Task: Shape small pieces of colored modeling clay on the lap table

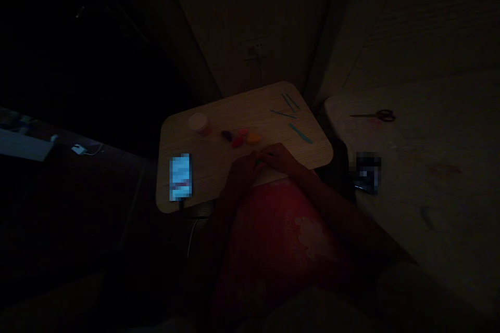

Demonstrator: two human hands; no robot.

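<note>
Although the head view is very dark, the left hand and right hand show together at the bench's near edge, fingers curled; whether they grip anything cannot be told. Just beyond them lie dark purple, red, pink and orange lumps. Left of these stands a lidded tub; a flat blue-green tool lies to the right.
</note>
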